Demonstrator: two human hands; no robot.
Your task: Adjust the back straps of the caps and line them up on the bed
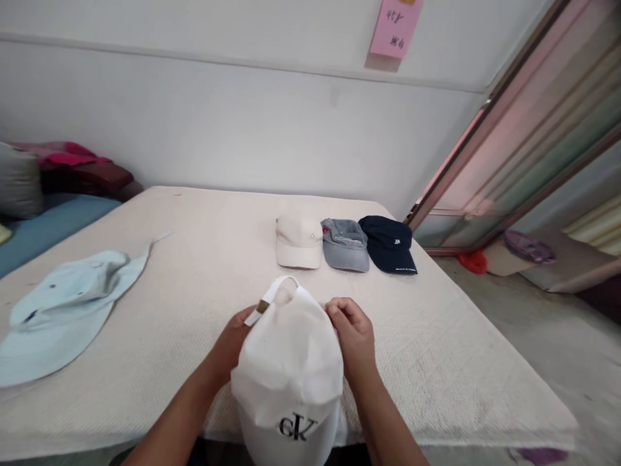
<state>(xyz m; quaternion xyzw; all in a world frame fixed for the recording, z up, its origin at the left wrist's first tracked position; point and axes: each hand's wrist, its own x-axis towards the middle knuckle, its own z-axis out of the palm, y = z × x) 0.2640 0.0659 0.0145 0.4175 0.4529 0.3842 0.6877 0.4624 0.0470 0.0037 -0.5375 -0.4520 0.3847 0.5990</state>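
A white baseball cap (294, 362) with a dark "CK" mark is held up at the table's near edge, its brim toward me and its back strap with a brass buckle facing away. My left hand (239, 336) is closed on the cap's left side by the strap; its fingertips are hidden behind the fabric. On the other side, my right hand (353, 330) pinches the cap's edge between thumb and curled fingers.
Along the table's (208, 259) far right lie a cream cap (299, 239), a grey cap (345, 244) and a navy cap (388, 243) in a row. A pale blue cap (72, 298) lies at left. A wall with a pink note (395, 29) stands behind.
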